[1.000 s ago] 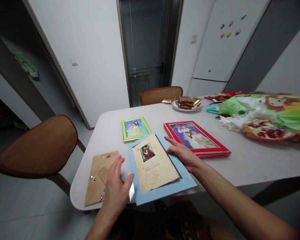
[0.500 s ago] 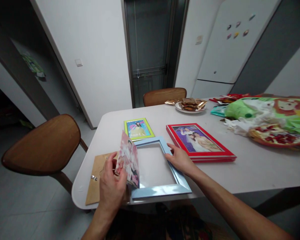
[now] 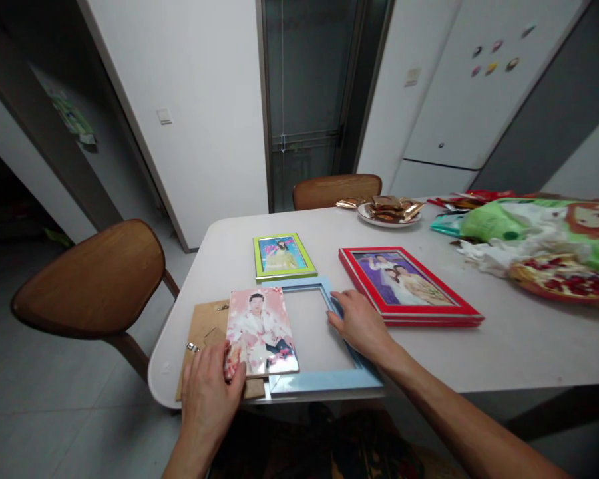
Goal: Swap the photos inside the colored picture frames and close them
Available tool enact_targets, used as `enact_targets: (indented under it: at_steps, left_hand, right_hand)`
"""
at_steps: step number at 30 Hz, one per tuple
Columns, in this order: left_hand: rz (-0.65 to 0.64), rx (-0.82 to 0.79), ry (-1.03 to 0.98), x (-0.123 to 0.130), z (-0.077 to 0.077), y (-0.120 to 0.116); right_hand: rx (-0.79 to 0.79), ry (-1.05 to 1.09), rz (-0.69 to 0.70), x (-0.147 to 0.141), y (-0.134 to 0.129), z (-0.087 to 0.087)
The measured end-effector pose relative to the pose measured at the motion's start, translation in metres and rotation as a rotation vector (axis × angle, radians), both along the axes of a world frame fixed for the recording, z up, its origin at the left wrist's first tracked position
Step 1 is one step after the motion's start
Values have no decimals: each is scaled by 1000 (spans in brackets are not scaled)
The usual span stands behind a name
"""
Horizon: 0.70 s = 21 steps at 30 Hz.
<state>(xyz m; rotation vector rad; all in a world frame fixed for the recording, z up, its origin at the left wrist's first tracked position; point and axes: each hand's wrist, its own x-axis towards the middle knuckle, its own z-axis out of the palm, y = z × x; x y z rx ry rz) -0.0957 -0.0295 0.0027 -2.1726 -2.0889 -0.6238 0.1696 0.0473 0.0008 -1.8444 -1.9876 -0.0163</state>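
Observation:
My left hand point(image 3: 210, 376) grips a pink photo point(image 3: 263, 329) by its lower left edge, thumb on top. The photo lies face up, nearly flat, over the left side of a light blue picture frame point(image 3: 324, 382). The photo hides most of that side. My right hand point(image 3: 358, 324) holds the frame's right side, fingers and thumb on the border. Through the frame's opening the white tabletop shows. Under my left hand and the photo is a brown backing board point(image 3: 199, 322) with metal clips, partly covered.
Beyond the blue frame lies a lime green framed picture point(image 3: 285, 271). Stacked red picture frames point(image 3: 409, 307) sit to the right. Farther off are a plate of wrapped snacks point(image 3: 390, 214), a green plastic bag point(image 3: 494, 219) and a cut pomegranate point(image 3: 569, 283). A wooden chair point(image 3: 92, 286) stands at left.
The photo has tipped from nearly upright to nearly flat, its picture now facing up. My left hand has lowered with it. My right hand stays on the frame, and the view has shifted slightly.

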Motion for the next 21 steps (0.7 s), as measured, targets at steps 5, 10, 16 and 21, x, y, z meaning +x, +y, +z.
enact_targets:
  at_steps: [5,10,16,21]
  left_hand:
    - [-143,73,-59,7,0,1]
    - [-379,44,-160,37,-6,1]
    - [-327,240,-638,54,15,14]
    - [-180,140,-1316,75,38,15]
  right_hand:
    - [-142,480,175,-39,-5,3]
    - [-379,1096,272,-83,-8,8]
    - [-242,1427,374,-92,-19,46]
    - [-400,1414,103,-74,-20,32]
